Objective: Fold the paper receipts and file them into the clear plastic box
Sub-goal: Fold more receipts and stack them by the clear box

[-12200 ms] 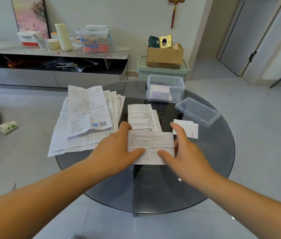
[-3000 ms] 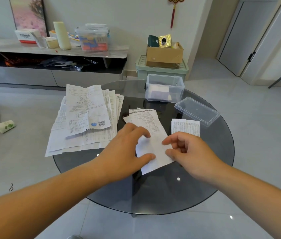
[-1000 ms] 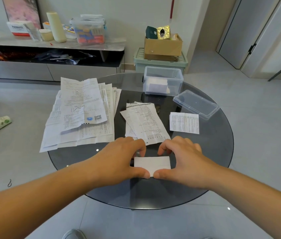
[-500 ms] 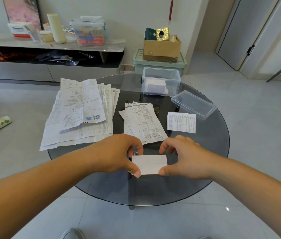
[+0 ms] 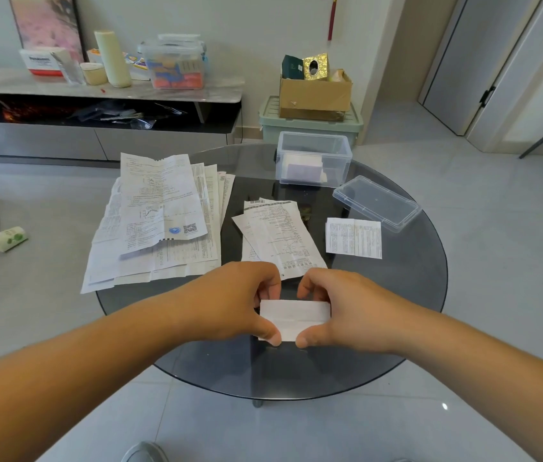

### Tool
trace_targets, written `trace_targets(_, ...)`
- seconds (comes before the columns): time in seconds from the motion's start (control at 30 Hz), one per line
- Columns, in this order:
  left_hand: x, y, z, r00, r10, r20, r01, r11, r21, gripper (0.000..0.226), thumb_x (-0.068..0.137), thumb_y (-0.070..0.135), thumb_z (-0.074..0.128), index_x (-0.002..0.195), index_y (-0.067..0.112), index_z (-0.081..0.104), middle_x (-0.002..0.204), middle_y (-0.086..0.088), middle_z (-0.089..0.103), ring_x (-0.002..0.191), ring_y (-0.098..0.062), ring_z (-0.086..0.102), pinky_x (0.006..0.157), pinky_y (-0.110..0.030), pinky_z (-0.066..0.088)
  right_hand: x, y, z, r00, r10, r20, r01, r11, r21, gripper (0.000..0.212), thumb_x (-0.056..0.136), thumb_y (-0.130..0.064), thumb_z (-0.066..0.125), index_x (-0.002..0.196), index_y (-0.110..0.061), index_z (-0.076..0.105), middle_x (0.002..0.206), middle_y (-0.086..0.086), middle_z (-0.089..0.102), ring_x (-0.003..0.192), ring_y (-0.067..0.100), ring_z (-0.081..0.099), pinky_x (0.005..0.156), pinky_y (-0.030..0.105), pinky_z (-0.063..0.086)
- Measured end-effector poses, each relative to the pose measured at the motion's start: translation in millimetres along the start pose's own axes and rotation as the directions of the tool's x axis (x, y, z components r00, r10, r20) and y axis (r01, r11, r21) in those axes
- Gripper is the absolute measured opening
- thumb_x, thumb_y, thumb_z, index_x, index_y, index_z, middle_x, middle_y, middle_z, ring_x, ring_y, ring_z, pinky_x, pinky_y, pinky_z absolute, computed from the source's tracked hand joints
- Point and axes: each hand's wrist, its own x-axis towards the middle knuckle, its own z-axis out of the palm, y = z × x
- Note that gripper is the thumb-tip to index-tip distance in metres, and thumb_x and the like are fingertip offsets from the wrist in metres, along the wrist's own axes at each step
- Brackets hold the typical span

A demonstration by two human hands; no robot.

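A small folded white receipt (image 5: 293, 316) is held just above the near part of the round glass table (image 5: 413, 295). My left hand (image 5: 236, 303) pinches its left end and my right hand (image 5: 343, 308) pinches its right end, thumbs meeting at the lower edge. Beyond the hands lies a short stack of unfolded receipts (image 5: 276, 236). A folded receipt (image 5: 353, 237) lies flat to the right. The clear plastic box (image 5: 313, 158) stands open at the table's far side with folded papers inside. Its clear lid (image 5: 376, 203) lies beside it on the right.
A large spread of long receipts (image 5: 156, 221) covers the table's left side and overhangs the edge. Behind the table are a low grey cabinet (image 5: 96, 95) with clutter, a green crate (image 5: 310, 125) with a cardboard box on it, and doors at right. A paper roll (image 5: 8, 238) lies on the floor.
Since a second ago, the folded receipt has been lifted slightly off the glass, and both thumbs have closed in along its lower edge. Earlier it was a long sheet, which I folded down.
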Motion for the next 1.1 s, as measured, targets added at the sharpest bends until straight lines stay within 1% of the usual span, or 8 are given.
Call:
trace_targets(0.13, 1.2, 1.4, 2.1, 1.000, 0.021, -0.013, -0.021, 1.000, -0.016, 0.046, 0.073, 0.046, 0.085, 0.106, 0.040, 0.053, 0.094, 0.017, 0.058, 0.085, -0.007, 0.057, 0.064, -0.014, 0.039, 3.6, 9.1, 1.9, 0.998, -0.039, -0.054, 0.044, 0.995, 0.090, 0.020, 0.082, -0.044, 0.076, 0.091, -0.035, 0.061, 0.093, -0.015, 0.061, 0.083, 0.006, 0.060, 0.067, 0.022, 0.046)
trace_targets(0.23, 6.1, 4.9, 0.9, 0.996, 0.060, -0.059, -0.060, 0.998, 0.007, 0.031, 0.083, 0.044, 0.077, 0.110, 0.038, 0.061, 0.094, 0.016, 0.061, 0.083, -0.005, 0.059, 0.068, -0.015, 0.045, 5.4, 14.0, 0.0, 0.995, -0.052, -0.082, 0.067, 0.982, 0.179, 0.007, 0.089, -0.034, 0.071, 0.085, -0.034, 0.065, 0.086, -0.012, 0.064, 0.078, 0.008, 0.061, 0.066, 0.024, 0.048)
trace_targets(0.4, 25.6, 22.7, -14.0, 0.975, 0.106, -0.196, -0.113, 0.993, -0.024, 0.011, 0.092, 0.036, 0.069, 0.101, 0.030, 0.073, 0.092, 0.017, 0.067, 0.085, -0.001, 0.062, 0.078, -0.019, 0.052, 3.0, 28.3, -20.2, 0.982, -0.013, -0.190, 0.063, 0.964, 0.258, 0.016, 0.096, -0.028, 0.063, 0.082, -0.033, 0.067, 0.080, -0.013, 0.065, 0.074, 0.004, 0.058, 0.063, 0.016, 0.042)
trace_targets(0.5, 48.6, 36.5, -21.0, 0.956, 0.126, -0.266, -0.135, 0.991, -0.018, 0.011, 0.094, 0.030, 0.068, 0.102, 0.026, 0.074, 0.090, 0.015, 0.068, 0.083, -0.001, 0.062, 0.080, -0.021, 0.053, 7.2, 43.7, -40.5, 0.956, -0.002, -0.293, 0.067, 0.975, 0.212, 0.023, 0.096, -0.024, 0.064, 0.076, -0.036, 0.066, 0.081, -0.010, 0.068, 0.076, 0.008, 0.060, 0.069, 0.023, 0.046)
trace_targets(0.6, 78.7, 47.1, -21.6, 0.946, 0.113, -0.304, -0.120, 0.993, -0.004, 0.013, 0.093, 0.032, 0.069, 0.101, 0.023, 0.075, 0.090, 0.011, 0.071, 0.083, -0.005, 0.064, 0.084, -0.031, 0.056, 15.7, 62.7, -54.2, 0.910, 0.040, -0.412, 0.057, 0.974, 0.219, 0.016, 0.090, -0.021, 0.071, 0.080, -0.032, 0.068, 0.079, -0.011, 0.068, 0.070, 0.002, 0.059, 0.065, 0.015, 0.044)
trace_targets(0.67, 96.7, 51.0, -19.0, 0.946, 0.091, -0.311, -0.093, 0.996, 0.009, 0.015, 0.091, 0.035, 0.071, 0.099, 0.023, 0.074, 0.091, 0.008, 0.071, 0.084, -0.008, 0.065, 0.086, -0.035, 0.057, 23.1, 75.8, -57.9, 0.873, 0.088, -0.479, 0.042, 0.967, 0.253, 0.010, 0.087, -0.020, 0.076, 0.083, -0.025, 0.069, 0.079, -0.007, 0.067, 0.069, 0.007, 0.060, 0.066, 0.020, 0.047)
trace_targets(0.8, 119.6, 54.4, -9.7, 0.951, 0.066, -0.302, -0.051, 0.997, 0.060, 0.019, 0.091, 0.034, 0.071, 0.107, 0.023, 0.070, 0.100, 0.003, 0.071, 0.090, -0.015, 0.066, 0.088, -0.036, 0.056, 37.2, 95.0, -57.7, 0.849, 0.136, -0.511, -0.016, 0.973, 0.231, 0.009, 0.085, -0.021, 0.078, 0.087, -0.024, 0.069, 0.081, -0.005, 0.066, 0.076, 0.016, 0.060, 0.072, 0.031, 0.050)
trace_targets(1.1, 135.6, 47.3, 0.0, 0.918, 0.119, -0.378, -0.048, 0.980, 0.192, 0.031, 0.090, 0.037, 0.071, 0.108, 0.027, 0.048, 0.095, 0.004, 0.064, 0.085, -0.016, 0.061, 0.075, -0.029, 0.051, 51.8, 100.4, -55.5, 0.823, 0.119, -0.555, -0.088, 0.993, 0.082, 0.004, 0.091, -0.025, 0.070, 0.094, -0.027, 0.070, 0.090, -0.010, 0.059, 0.076, 0.004, 0.052, 0.061, 0.012, 0.032)
